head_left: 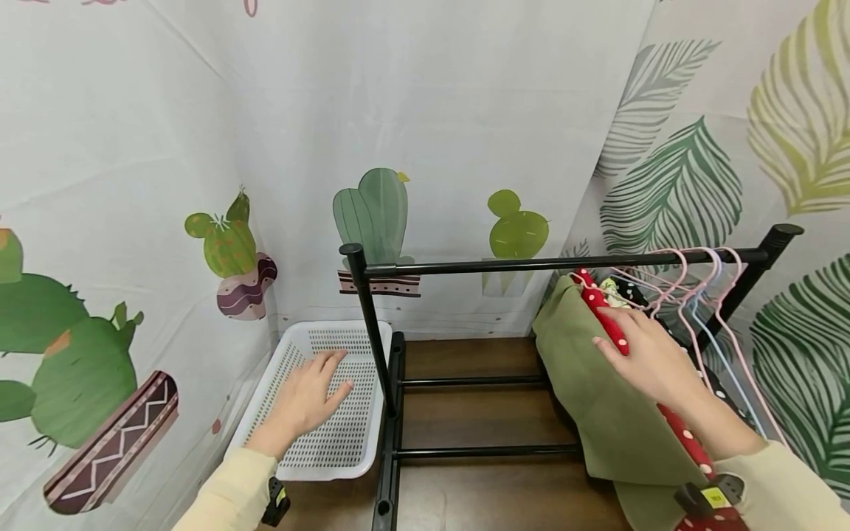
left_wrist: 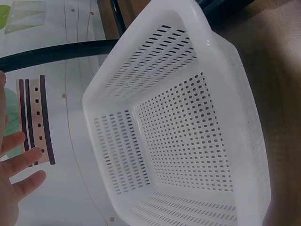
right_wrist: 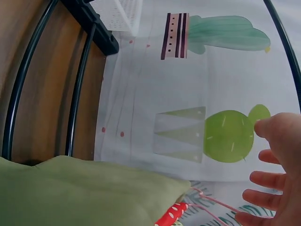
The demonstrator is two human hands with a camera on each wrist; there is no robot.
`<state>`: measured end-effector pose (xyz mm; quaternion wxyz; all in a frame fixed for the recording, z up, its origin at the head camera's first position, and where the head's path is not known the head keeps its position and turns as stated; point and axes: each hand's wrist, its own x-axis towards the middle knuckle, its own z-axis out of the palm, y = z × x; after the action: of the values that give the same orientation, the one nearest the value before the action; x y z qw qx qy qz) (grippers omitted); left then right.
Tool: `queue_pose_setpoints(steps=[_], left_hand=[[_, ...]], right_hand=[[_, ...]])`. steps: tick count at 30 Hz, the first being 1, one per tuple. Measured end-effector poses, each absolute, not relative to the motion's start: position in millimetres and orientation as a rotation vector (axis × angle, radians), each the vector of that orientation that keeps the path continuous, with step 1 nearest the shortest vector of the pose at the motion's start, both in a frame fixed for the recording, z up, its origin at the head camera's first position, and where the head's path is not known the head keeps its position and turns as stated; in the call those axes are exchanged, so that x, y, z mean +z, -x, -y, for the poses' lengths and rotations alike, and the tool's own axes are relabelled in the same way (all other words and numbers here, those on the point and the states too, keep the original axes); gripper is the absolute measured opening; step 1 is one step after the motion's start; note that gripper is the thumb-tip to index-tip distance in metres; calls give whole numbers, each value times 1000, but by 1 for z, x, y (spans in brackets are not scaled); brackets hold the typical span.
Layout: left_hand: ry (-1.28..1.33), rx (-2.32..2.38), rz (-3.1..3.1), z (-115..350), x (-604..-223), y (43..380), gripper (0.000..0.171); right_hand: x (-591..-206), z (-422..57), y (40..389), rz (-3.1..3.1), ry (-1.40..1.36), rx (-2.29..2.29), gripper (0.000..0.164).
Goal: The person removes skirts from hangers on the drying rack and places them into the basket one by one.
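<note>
Loosely spread, the fingers of the bare left hand point(head_left: 308, 394) hold nothing in the air over a white, rectangular, perforated plastic basket point(head_left: 332, 472). The bare right hand point(head_left: 647, 354) has its fingers parted and slightly bent, likewise grasping nothing, close to an olive-green cloth garment point(head_left: 591, 391) and a red, white-dotted garment point(head_left: 600, 310); whether it touches either, I cannot tell. Both hang toward the right end of a black tubular rack point(head_left: 491, 266), beside slim pink hangers point(head_left: 685, 267). The basket sits just left of the rack, on a brown wood-grain surface point(head_left: 465, 498). Behind hangs a white, cactus-printed cloth point(head_left: 451, 147).
</note>
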<state>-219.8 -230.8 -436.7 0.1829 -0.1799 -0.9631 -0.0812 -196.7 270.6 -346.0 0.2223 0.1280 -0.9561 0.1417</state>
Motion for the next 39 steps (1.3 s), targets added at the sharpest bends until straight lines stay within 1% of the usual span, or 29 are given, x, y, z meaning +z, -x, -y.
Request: queue_pose_setpoints(steps=[5,12,17,25,29,34,39], left_hand=[[519,-241,2713,229,-441,217,57],[537,-244,2667,227,-446,212,55],[550,-251,2646,225,-448,210,54],[552,-249,2678,219,-449,206,54],[551,-230,2691,215,-449,203,53],[540,-235,2702,211,-452,200,53],[586,-286,2647,206,-454,199,52]], right_hand=[[-340,-278,196,2669,-243,415,46],[-326,-295,194,2668,-90,461,39],[-320,-303,194,2693,-3,505,40],[-320,-313,195,2666,71,536,37],[-322,-318,198,2667,95,557,37],[-324,-322,201,2681,122,568,41],[-325,-325,205,2741,142,575,46]])
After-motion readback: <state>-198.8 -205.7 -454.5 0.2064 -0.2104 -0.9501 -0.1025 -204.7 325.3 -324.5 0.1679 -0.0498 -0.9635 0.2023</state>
